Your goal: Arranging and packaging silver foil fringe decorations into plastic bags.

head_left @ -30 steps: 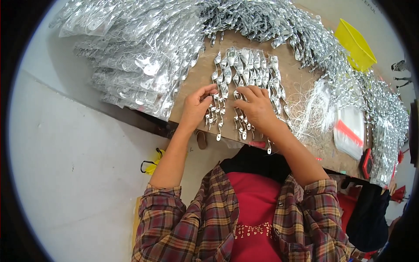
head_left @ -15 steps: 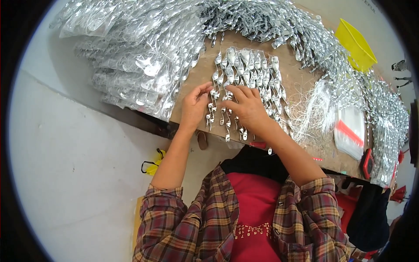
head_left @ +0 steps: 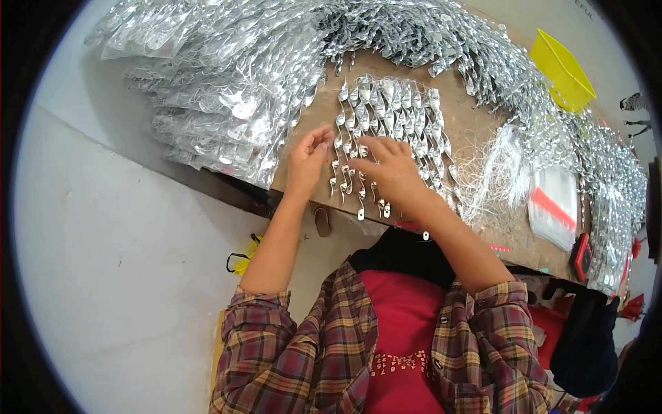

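Silver twisted strips (head_left: 386,103) lie side by side in a row on the brown tabletop, their lower ends pointing toward me. My left hand (head_left: 307,165) is just left of the leftmost strip, its fingers curled and pressed together. Whatever is between its fingertips is too small to make out. My right hand (head_left: 396,172) hovers over the middle strips, thumb and forefinger apart, with parts of the strips showing between them. Its palm hides the strips underneath. A few strip ends reach the table's near edge.
Thick heaps of bagged silver twists (head_left: 227,103) cover the left side, and more silver twists (head_left: 414,34) curve round the back and right. Tangled white thread (head_left: 500,172), clear plastic bags (head_left: 552,210), a red-and-black phone-like object (head_left: 583,257) and a yellow container (head_left: 562,72) are on the right.
My left hand has shifted slightly left and up, away from the leftmost strips, which now lie straighter. My right hand has barely moved.
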`<action>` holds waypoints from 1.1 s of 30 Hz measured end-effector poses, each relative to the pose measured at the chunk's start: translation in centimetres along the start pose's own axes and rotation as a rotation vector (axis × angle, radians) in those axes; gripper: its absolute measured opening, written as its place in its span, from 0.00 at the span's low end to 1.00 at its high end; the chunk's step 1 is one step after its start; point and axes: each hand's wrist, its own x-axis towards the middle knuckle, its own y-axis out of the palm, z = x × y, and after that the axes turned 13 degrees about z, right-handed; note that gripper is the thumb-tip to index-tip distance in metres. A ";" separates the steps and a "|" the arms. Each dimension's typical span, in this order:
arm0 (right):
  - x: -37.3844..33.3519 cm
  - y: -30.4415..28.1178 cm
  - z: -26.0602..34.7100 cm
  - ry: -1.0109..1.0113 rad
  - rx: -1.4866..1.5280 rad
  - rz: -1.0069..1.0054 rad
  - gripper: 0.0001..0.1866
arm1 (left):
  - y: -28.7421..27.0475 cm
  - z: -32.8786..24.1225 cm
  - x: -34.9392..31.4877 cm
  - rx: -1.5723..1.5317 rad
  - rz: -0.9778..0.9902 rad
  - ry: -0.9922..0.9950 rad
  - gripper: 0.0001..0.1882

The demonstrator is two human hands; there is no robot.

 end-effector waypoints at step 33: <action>-4.7 3.5 -3.5 0.589 0.308 -0.374 0.28 | 7.1 0.7 2.8 0.852 0.226 0.076 0.31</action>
